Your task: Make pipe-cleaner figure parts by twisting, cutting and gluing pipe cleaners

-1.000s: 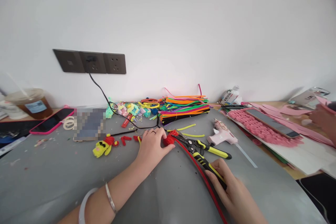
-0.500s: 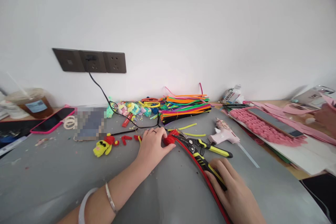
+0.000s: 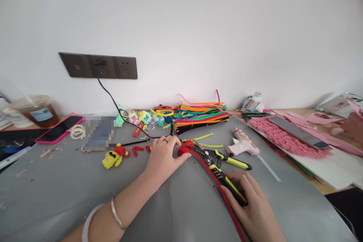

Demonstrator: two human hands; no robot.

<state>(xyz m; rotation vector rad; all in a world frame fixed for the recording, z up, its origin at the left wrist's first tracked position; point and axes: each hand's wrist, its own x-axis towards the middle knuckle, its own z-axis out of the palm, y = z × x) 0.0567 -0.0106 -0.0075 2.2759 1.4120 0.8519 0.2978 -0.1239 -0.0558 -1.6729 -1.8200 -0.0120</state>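
My left hand (image 3: 163,157) is on the grey mat, with a red coiled pipe cleaner (image 3: 185,147) between its thumb and fingers. From that coil, long red pipe cleaner strands (image 3: 211,176) run down to the right. Wire strippers (image 3: 217,162) with black and yellow handles lie spread apart, their jaws close to the coil. My right hand (image 3: 251,200) has thumb and fingers around the nearer handle, and the strands pass along its thumb. Left of my left hand are short red pieces (image 3: 138,149) and a yellow fuzzy figure (image 3: 112,159) with a red hat.
Bundled coloured pipe cleaners (image 3: 201,119) lie by the wall. A pale pink glue gun (image 3: 242,146) rests to the right, beyond it a phone (image 3: 297,132) on pink fuzzy material. A black cord (image 3: 109,96) hangs from the socket. A drink cup (image 3: 39,111) stands left. Another person's hand (image 3: 353,126) shows far right.
The view has shifted slightly. My left hand has moved a little left on the mat, and both hands keep nearly the same pose.
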